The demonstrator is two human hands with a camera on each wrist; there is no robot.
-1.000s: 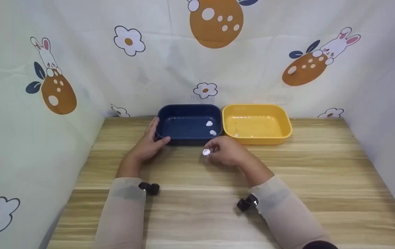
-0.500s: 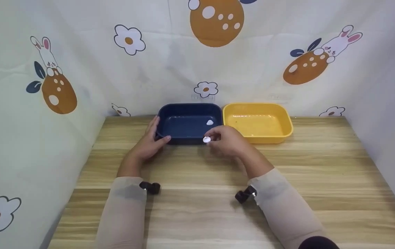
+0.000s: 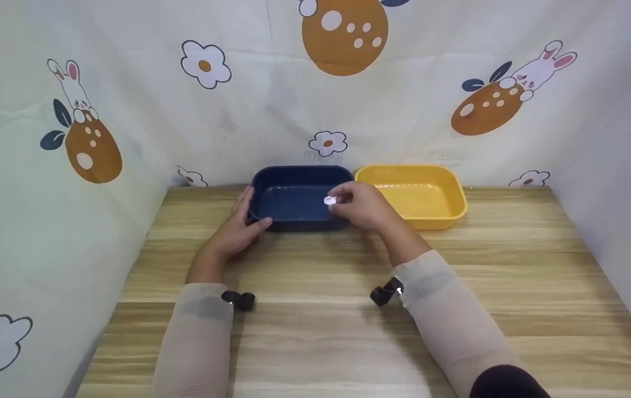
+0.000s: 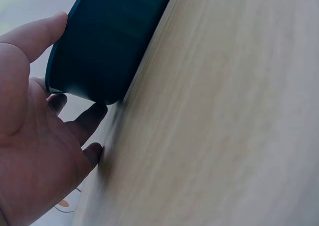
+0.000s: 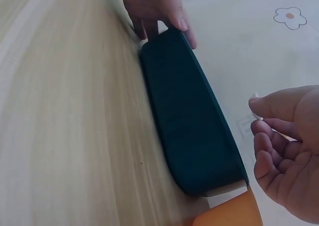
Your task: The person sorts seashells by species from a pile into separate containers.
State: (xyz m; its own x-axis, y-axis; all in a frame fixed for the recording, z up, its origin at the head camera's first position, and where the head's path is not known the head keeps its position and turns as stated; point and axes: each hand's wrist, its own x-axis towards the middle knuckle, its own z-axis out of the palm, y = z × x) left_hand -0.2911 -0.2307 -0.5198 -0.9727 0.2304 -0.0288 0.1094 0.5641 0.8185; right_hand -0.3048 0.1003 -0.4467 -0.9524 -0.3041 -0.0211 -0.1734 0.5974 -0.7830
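Note:
A small white shell-like piece [image 3: 329, 200] is pinched between the thumb and fingertips of my right hand [image 3: 364, 205], above the right part of the dark blue box [image 3: 287, 225]. In the right wrist view only a thin edge of the white piece [image 5: 257, 106] shows at the thumb tip. At the blue box's left front corner rests my left hand [image 3: 235, 229]. Its thumb lies on the front rim and its fingers extend along the left side. The right end of the box's inside is hidden behind my right hand.
Against the blue box's right side stands a yellow box [image 3: 426, 223], partly covered by my right hand and wrist. Both sit at the back of the wood-grain table [image 3: 304, 331]. A printed cloth [image 3: 271, 110] rises right behind them.
My right hand has lifted the white piece from in front of the blue box to above it. White pieces seen in that box earlier are now hidden. My left hand stays put.

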